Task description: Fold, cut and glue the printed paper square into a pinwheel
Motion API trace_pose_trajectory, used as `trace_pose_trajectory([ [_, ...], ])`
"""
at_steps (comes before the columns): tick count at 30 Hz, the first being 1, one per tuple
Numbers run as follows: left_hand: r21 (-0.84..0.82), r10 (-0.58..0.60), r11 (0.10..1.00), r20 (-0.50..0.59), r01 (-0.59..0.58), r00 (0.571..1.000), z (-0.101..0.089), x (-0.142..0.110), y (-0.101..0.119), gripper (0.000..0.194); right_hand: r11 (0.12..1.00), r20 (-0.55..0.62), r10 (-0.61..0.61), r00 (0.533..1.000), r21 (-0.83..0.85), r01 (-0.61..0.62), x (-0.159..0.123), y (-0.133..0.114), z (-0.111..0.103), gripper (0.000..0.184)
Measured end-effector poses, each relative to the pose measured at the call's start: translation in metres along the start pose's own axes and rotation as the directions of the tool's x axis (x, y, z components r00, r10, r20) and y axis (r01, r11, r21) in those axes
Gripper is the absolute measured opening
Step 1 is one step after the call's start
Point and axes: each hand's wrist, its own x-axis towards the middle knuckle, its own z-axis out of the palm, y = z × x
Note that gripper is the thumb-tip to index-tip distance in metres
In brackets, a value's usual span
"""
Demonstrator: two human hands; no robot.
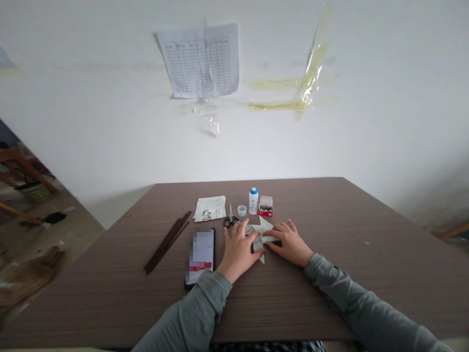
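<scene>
A paper pinwheel of printed newsprint, its pointed blades spread, lies on the table between both hands. The thumb and forefinger of my left hand close on its left side, while the other fingers stay raised and apart. From the right, my right hand grips the pinwheel near its middle with thumb and forefinger. Just beyond the left fingers are black-handled scissors and a small clear plastic cup or cap. A white bottle with a blue cap stands behind the pinwheel, beside an open red box of small metallic pieces.
Left of my left hand lies a phone with its screen lit. Dark thin sticks rest farther left, and a stack of printed paper squares lies behind. The brown table meets a white wall at the back.
</scene>
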Motion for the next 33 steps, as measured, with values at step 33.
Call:
trace_pose_trajectory([
  [33, -0.020, -0.003, 1.000, 0.022, 0.004, 1.000, 0.0009, -0.0005, -0.0002, 0.042, 1.000, 0.002, 0.008, 1.000, -0.021, -0.008, -0.0005, -0.0027, -0.0038, 0.025],
])
